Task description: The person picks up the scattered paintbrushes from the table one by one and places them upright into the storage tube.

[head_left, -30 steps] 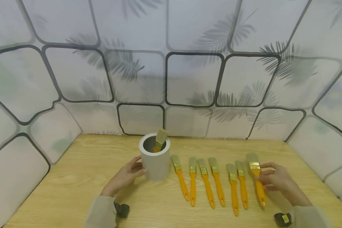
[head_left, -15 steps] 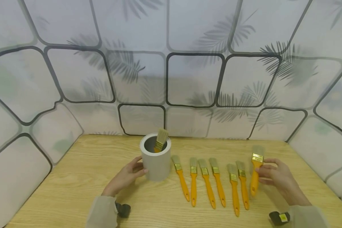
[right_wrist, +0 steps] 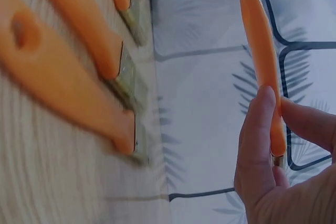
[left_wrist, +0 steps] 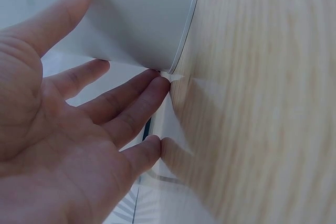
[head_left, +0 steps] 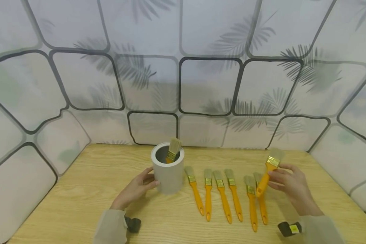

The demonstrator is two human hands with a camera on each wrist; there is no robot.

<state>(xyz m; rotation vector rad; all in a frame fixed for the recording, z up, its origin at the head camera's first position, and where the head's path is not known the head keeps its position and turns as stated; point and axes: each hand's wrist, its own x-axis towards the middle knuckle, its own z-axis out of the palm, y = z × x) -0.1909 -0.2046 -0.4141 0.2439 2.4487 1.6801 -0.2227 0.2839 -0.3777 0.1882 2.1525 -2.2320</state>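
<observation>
Raised since the earlier frame, the held brush [head_left: 264, 182] is pinched in the right hand [head_left: 292, 184], well right of the can [head_left: 169, 176]. One brush [head_left: 172, 151] leans inside it; six brushes [head_left: 222, 198] lie to its right. The left hand [head_left: 137, 186], fingers apart, apparently touches it.

Brush handles [head_left: 263, 185]: smooth, glossy plastic; ferrules [head_left: 273, 161]: shiny metal; bristles [head_left: 175, 145]: matt, fibrous; can [head_left: 169, 178]: smooth, satin outside; table [head_left: 88, 183]: wood-grained, low sheen; sleeves [head_left: 111, 226]: matt cloth

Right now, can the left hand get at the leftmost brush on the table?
Probably yes, but not straight across: the can stands between the left hand and the leftmost brush. The table on the can's near side looks free to go round.
</observation>
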